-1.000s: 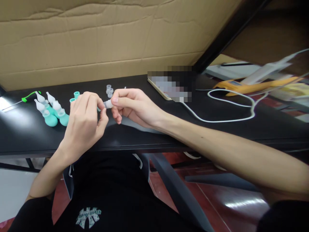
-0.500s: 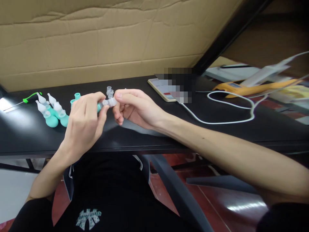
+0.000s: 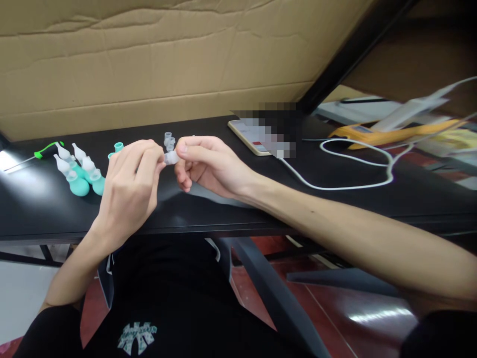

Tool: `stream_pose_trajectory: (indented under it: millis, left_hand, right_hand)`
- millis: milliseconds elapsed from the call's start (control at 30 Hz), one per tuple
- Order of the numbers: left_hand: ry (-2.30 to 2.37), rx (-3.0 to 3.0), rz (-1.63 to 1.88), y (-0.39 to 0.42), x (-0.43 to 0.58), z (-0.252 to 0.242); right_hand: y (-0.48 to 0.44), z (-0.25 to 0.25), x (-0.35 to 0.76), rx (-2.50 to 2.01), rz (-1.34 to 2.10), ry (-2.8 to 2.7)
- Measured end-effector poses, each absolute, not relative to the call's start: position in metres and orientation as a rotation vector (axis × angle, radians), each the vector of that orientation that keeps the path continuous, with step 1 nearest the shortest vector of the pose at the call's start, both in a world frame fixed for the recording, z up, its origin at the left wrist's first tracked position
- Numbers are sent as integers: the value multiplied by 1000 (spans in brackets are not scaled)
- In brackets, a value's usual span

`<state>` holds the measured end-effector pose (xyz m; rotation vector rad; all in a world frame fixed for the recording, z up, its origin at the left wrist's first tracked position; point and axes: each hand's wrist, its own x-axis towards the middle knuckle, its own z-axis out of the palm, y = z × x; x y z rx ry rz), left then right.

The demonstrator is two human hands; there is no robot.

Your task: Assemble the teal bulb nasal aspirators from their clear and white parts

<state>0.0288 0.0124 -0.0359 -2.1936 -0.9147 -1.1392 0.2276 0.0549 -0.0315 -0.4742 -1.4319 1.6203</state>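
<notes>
Cardboard sheeting fills the upper frame as backdrop; below it a black desk [image 3: 231,204] runs across the middle. Both hands meet just left of centre, raised slightly off the desk surface.

Right hand [image 3: 208,166]: thumb and forefinger pinch a small translucent cap [image 3: 171,157], other fingers curled under, likely to keep them out of the way. Left hand [image 3: 128,191]: fingers closed around something, fingertips touching the cap's other end. What it grips is hidden behind the fingers; judging by the parts nearby, probably a teal bulb, but cannot confirm.

Left of the hands, a cluster of teal bulbs with clear tips [image 3: 80,171] stands upright on the desk, grouped as if finished. Just behind them, loose teal rings [image 3: 118,146]. Behind the cap, a few spare clear caps [image 3: 169,140], close to reach.

Far left: green-handled tool [image 3: 46,147], tip lost in glare. Upper centre: phone [image 3: 248,135], partly pixelated, white cable [image 3: 350,164] looping right. Upper right items blurred: an orange object [image 3: 376,134], otherwise unreadable. Lower frame: black shirt, red floor
</notes>
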Motion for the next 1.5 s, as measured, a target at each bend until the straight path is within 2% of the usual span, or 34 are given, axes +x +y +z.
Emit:
stream_pose_trajectory:
  millis: [967, 1233, 1500]
  left_hand:
    - [-859, -2208, -1126, 13, 25, -34]
    - [-885, -2188, -902, 14, 28, -37]
    - [-919, -2183, -1002, 11, 30, -39]
  right_hand:
    - [57, -32, 228, -461, 1593, -1482]
    - [63, -37, 226, -549, 1386, -1526]
    - [61, -33, 228, -597, 1006, -1672]
